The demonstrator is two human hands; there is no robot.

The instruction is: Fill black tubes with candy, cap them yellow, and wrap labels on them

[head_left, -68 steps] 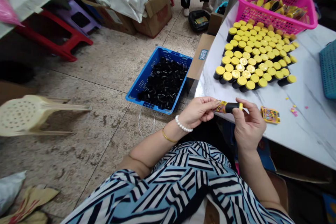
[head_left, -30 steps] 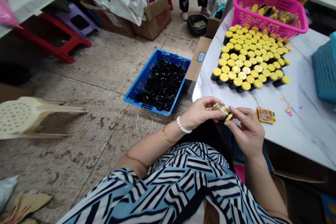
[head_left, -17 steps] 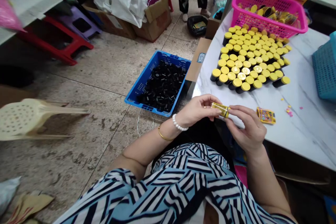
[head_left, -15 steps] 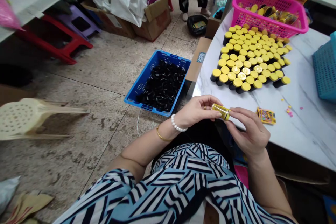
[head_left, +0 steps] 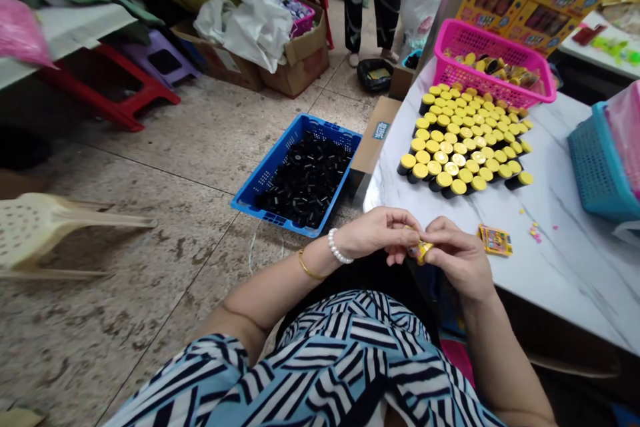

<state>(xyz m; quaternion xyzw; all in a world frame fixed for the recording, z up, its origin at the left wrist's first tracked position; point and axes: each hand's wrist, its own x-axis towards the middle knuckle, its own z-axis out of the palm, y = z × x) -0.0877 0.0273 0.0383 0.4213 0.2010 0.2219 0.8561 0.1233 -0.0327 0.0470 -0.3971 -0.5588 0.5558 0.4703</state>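
Observation:
A small tube with a shiny yellow printed wrap (head_left: pixel 421 252) is pinched between my two hands at the table's near edge, mostly covered by fingers. My left hand (head_left: pixel 383 235), with a pearl bracelet at its wrist, is closed on one end. The thumb and fingers of my right hand (head_left: pixel 461 257) grip the other end. Just beyond the right hand lies a small stack of yellow printed labels (head_left: pixel 495 241) on the white marbled table (head_left: pixel 565 287). Farther back stand many black tubes with yellow caps (head_left: pixel 465 140), upright in close rows; one at the near right leans over.
Behind the capped tubes is a pink basket (head_left: pixel 500 80) of yellow-capped pieces. A teal basket (head_left: pixel 597 167) stands at right. On the floor sits a blue crate (head_left: pixel 245 197) of black parts. Tiny bits (head_left: pixel 536 235) dot the table. Another person (head_left: pixel 370 7) stands at the back.
Both hands have drawn closer together around the tube, which is now more covered and turned. The view has tilted up slightly, and the other person's arm has come into view.

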